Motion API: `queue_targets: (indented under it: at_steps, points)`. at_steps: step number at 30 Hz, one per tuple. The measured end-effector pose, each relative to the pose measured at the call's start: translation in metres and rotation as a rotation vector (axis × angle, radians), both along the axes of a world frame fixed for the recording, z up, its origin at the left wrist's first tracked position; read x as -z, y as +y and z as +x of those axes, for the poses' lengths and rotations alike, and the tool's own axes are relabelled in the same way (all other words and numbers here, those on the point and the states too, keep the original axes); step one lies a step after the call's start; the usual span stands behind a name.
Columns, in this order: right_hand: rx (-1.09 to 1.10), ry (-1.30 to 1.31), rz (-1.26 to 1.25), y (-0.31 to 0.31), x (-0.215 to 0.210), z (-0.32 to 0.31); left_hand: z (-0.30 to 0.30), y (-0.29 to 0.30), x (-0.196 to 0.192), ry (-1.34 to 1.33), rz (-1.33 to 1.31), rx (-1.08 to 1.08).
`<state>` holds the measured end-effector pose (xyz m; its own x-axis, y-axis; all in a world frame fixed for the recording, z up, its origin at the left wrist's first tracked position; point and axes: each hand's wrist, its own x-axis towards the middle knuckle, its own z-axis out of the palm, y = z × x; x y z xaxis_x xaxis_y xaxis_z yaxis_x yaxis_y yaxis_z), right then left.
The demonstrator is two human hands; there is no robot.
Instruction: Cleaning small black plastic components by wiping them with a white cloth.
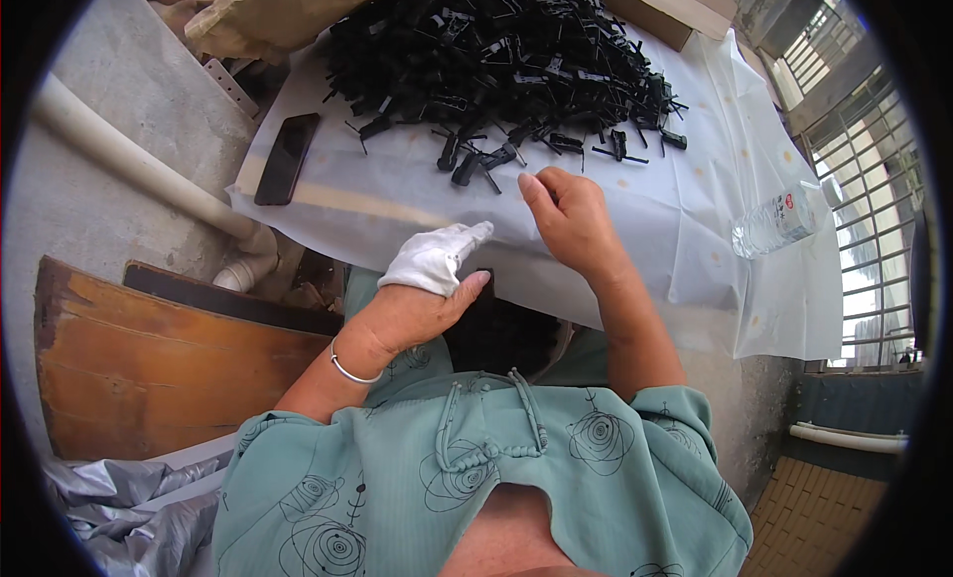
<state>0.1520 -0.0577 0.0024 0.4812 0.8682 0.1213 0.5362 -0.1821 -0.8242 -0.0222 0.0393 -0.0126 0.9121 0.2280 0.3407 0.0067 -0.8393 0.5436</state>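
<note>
My left hand (429, 269) is over the table's near edge, in a white glove (425, 257) that leaves the thumb bare. Its gloved fingers stretch forward, with the thumb apart from them, and nothing shows between. A black piece (486, 287) stands close by the thumb tip; whether they touch, I cannot tell. My right hand (571, 220) is closed above the table, fingers curled under and thumb pointing forward. Whatever it may hold is hidden. Just ahead lie loose black plastic parts with thin pins (476, 166), at the front of a large heap of such parts (496, 66).
A dark phone (287, 160) lies at the table's left, a clear water bottle (784, 220) on its side at the right. Pale plastic sheeting (685, 269) covers the table. Dark contents (506, 339) sit at my lap. A wooden board (179, 359) and a pipe (149, 170) are left.
</note>
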Motion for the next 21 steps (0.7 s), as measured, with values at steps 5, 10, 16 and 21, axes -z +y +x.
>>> queue_targets:
  at_steps: [5,10,16,21]
  points:
    - [0.257,-0.091,-0.149,0.057,0.022,0.028,0.004,0.011,0.017,0.075,-0.468,-0.120]
    - [0.176,0.289,-0.190,0.059,0.034,0.022,0.008,0.019,0.031,-0.085,-1.399,-0.172]
    - [0.017,0.481,-0.035,0.013,0.034,-0.017,0.019,0.019,0.038,-0.347,-1.969,-0.138]
    - [-0.180,0.248,0.189,-0.003,0.031,-0.037,0.027,0.019,0.039,-0.326,-2.155,-0.132]
